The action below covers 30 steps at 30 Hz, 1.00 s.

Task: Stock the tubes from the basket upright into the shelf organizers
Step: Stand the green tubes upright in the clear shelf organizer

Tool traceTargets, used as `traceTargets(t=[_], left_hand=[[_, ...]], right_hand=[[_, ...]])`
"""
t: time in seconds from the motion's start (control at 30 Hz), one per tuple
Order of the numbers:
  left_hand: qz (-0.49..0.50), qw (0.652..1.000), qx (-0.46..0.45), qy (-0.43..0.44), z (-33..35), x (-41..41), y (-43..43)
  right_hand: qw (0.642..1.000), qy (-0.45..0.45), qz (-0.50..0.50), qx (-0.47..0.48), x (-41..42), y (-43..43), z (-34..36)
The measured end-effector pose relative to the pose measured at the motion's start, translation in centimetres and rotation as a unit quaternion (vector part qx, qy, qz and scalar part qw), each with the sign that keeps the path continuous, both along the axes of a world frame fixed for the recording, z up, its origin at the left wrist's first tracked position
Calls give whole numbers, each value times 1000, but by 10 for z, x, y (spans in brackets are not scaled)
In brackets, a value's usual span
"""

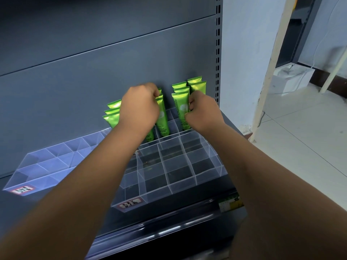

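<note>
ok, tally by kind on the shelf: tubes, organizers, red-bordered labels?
green tubes: 10 with tops showing (the hands may hide more)
clear organizers: 2
red-bordered labels: 2
Total: 14

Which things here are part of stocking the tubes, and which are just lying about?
Job: green tubes; gridded clear organizer; second clear organizer beside it; left hand and right hand, each gripping a tube.
Lying about: white box on the floor; leaning pale pole.
</note>
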State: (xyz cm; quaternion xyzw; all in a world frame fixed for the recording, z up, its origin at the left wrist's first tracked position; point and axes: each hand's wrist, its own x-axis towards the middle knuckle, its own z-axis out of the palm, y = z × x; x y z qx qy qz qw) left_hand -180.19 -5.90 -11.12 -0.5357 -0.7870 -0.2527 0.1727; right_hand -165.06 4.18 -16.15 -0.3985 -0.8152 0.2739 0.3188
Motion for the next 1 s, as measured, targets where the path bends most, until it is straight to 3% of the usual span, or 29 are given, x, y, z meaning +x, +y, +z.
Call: traceTargets(t=[0.13, 0.27, 0.4, 0.5, 1.0], left_hand=[[-16, 998, 30, 53, 3, 12, -16], [-65, 997, 47, 20, -6, 38, -62], [-165, 983, -43, -65, -29, 63, -120], [-213, 972, -94, -40, -52, 68, -146], [-287, 956, -64, -1, -85, 55, -140]], right_hand=[[1000, -23, -6, 7, 1, -5, 4], [1000, -20, -16, 5, 3, -6, 4], [999, -19, -31, 4, 4, -5, 1], [998, -30, -54, -2, 1, -9, -2], [989, -76, -128, -16, -18, -25, -2]])
